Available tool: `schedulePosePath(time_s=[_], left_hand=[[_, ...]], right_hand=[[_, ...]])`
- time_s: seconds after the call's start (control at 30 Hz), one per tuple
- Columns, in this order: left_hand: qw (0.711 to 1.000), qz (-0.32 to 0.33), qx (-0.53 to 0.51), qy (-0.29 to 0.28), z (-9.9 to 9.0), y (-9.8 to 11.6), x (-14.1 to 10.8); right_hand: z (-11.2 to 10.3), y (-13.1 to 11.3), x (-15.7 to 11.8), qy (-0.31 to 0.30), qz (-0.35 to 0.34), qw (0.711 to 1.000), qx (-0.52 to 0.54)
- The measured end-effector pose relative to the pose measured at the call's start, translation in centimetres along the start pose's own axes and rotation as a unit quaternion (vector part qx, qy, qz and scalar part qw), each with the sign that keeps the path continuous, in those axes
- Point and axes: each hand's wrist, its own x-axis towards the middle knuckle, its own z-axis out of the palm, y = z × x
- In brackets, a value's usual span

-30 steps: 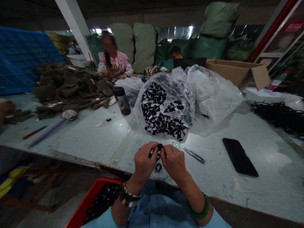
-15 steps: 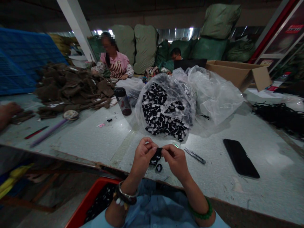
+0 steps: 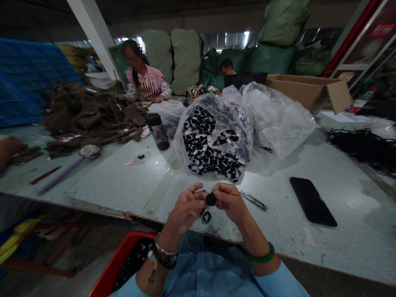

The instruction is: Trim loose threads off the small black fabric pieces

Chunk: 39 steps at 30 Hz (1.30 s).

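Observation:
A small round black fabric piece is pinched between my two hands, just above the near edge of the table. My left hand grips its left side with thumb and fingers, and my right hand pinches it from the right. Below them on the tabletop lies a similar black piece with a white mark; others beside it are partly hidden by my left hand. Beyond my hands, a clear plastic bag bulges with many black and white pieces. Thread snips lie right of my right hand.
A black phone lies at right, black cords behind it. A dark-lidded bottle stands left of the bag. Brown fabric pieces are heaped at left. A red bin sits below the table edge. Two people work opposite.
The black piece between my fingers has been turned and now shows a plain dark rounded face. My left fingers have spread slightly. The view has shifted a little.

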Motion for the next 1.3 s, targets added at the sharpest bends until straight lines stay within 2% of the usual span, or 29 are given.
schedulePosePath(time_s=[0.07,0.13,0.17,0.23,0.33,0.4,0.47,0.57,0.73,0.8,0.83,0.9,0.97,1.03,1.07,1.13,1.2,1.3], left_hand=[[0.999,-0.014,0.046,-0.015,0.1,0.5,-0.1],[0.997,-0.024,0.067,-0.001,0.3,0.7,-0.1],[0.997,-0.023,0.068,0.011,0.3,0.7,0.0],[0.998,-0.001,0.055,0.04,0.3,0.4,0.3],[0.994,0.061,0.046,0.074,0.2,-0.4,0.7],[0.989,0.102,0.058,0.085,0.2,-0.8,0.9],[0.985,0.133,0.07,0.084,0.3,-1.0,1.0],[0.984,0.147,0.074,0.064,0.4,-1.1,0.9],[0.994,0.097,0.054,0.004,0.1,-0.9,0.5],[0.995,0.082,0.052,-0.007,0.0,-0.9,0.4],[0.995,0.081,0.055,-0.005,0.0,-0.9,0.4],[0.994,0.088,0.068,0.009,0.0,-1.1,0.5],[0.991,0.101,0.087,0.025,0.0,-1.3,0.6],[0.988,0.114,0.103,0.034,0.2,-1.4,0.7],[0.986,0.119,0.108,0.037,0.3,-1.4,0.7],[0.985,0.123,0.113,0.042,0.5,-1.4,0.6],[0.985,0.124,0.115,0.045,0.7,-1.5,0.6],[0.986,0.125,0.103,0.046,0.8,-1.6,0.7]], right_hand=[[-0.3,-0.6,0.1,-0.027,0.016,0.997,-0.073],[-0.4,-1.2,0.2,-0.061,0.037,0.986,-0.148],[-0.4,-1.4,0.2,-0.058,0.029,0.979,-0.192],[-0.1,-1.8,0.0,0.003,-0.027,0.956,-0.291],[0.6,-2.0,-0.8,0.114,-0.104,0.896,-0.417],[1.1,-1.7,-1.4,0.131,-0.111,0.865,-0.471],[1.5,-1.3,-1.7,0.134,-0.11,0.848,-0.501],[1.8,-0.8,-1.6,0.125,-0.101,0.855,-0.493],[1.4,-0.8,-1.4,0.027,-0.051,0.906,-0.419],[1.1,-0.9,-1.4,0.009,-0.041,0.907,-0.419],[1.1,-1.0,-1.4,0.01,-0.049,0.897,-0.439],[1.2,-1.1,-1.4,0.034,-0.089,0.854,-0.511],[1.4,-1.0,-1.4,0.083,-0.141,0.801,-0.576],[1.7,-0.7,-1.4,0.127,-0.177,0.773,-0.596],[1.8,-0.5,-1.4,0.144,-0.185,0.775,-0.587],[1.9,0.1,-1.3,0.168,-0.179,0.807,-0.537],[1.8,0.7,-1.2,0.197,-0.155,0.859,-0.446],[1.5,1.5,-0.9,0.209,-0.104,0.943,-0.235]])
